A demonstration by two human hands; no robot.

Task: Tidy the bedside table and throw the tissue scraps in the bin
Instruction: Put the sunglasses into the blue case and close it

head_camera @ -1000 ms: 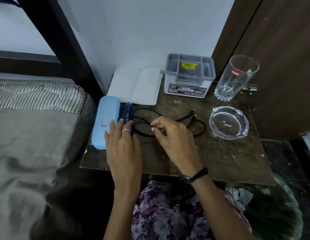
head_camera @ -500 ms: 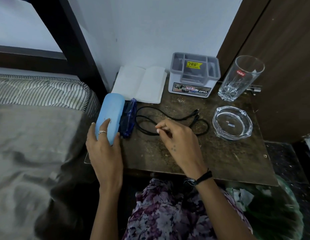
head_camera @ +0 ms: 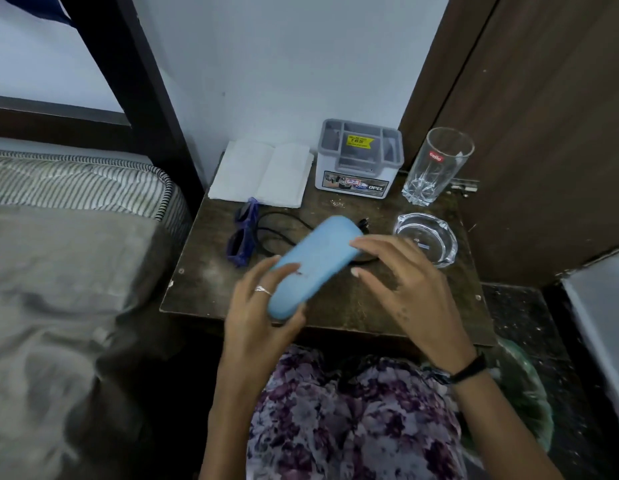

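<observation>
left hand [head_camera: 257,317] grips blue glasses case [head_camera: 313,265] above surface [head_camera: 335,306] | right hand [head_camera: 401,282] fingers spread, at case's far end | blue glasses [head_camera: 244,233] lie left

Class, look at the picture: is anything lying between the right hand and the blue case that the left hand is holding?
Nothing visible is. The left hand grips the near end of the blue case above the table, and the right hand reaches its far end with only open air between. The black cable lies underneath, not between them.
</observation>
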